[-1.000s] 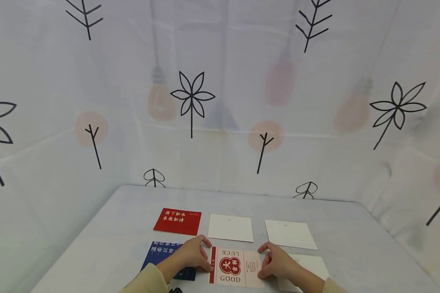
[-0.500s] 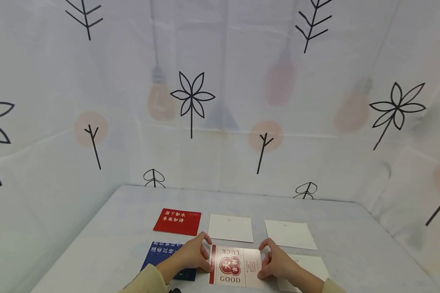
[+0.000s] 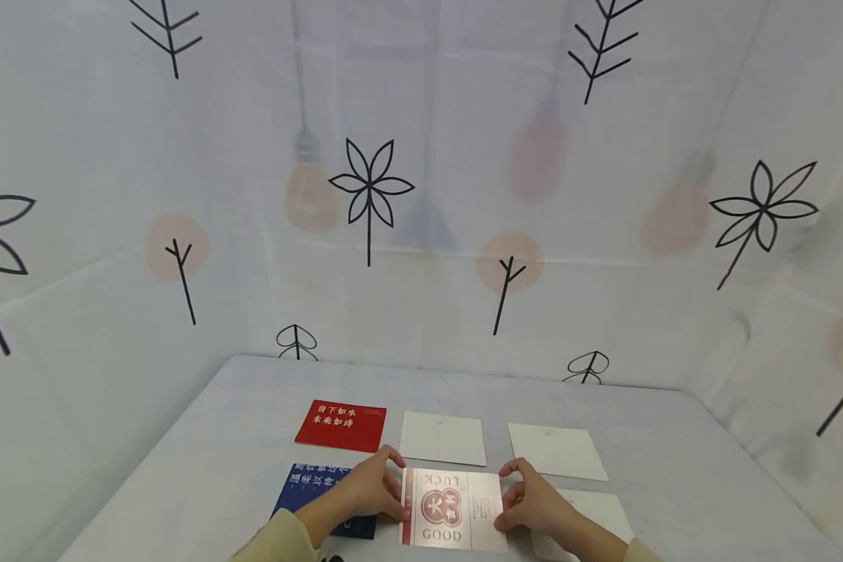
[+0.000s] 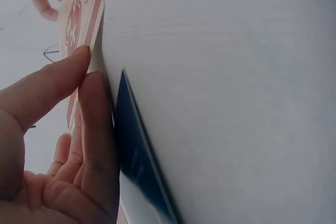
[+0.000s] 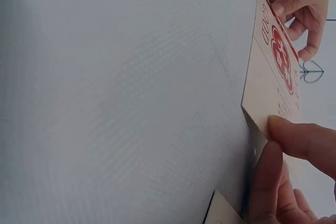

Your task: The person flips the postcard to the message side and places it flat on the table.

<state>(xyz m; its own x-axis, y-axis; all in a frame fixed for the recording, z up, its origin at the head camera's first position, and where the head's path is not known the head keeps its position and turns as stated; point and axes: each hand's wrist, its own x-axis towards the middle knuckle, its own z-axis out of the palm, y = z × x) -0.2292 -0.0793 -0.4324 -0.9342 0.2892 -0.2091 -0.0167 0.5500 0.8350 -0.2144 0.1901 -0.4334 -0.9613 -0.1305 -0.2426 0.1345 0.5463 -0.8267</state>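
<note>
A cream card (image 3: pixel 485 515) with a red emblem, a red left border and the words GOOD and LUCK is held between both hands at the near middle of the table. My left hand (image 3: pixel 371 488) pinches its left edge between thumb and index finger, as the left wrist view shows on the card (image 4: pixel 79 24). At the opposite edge, my right hand (image 3: pixel 534 499) pinches it likewise; in the right wrist view the thumb lies on the card's face (image 5: pixel 262 87). Light glares off its printed side. A dark blue card (image 3: pixel 309 484) lies partly hidden behind the left forearm.
At the back left lies a red card (image 3: pixel 340 429) with pale lettering. Two white cards, one in the middle (image 3: pixel 442 439) and one to the right (image 3: pixel 558 451), share that row. Another white card (image 3: pixel 593 511) lies partly under the right hand. A patterned white curtain (image 3: pixel 421 312) stands behind the table.
The cream card has tilted, its far edge shifting slightly up in view and its face now shining pale with glare. Both hands keep their grip and have barely moved.
</note>
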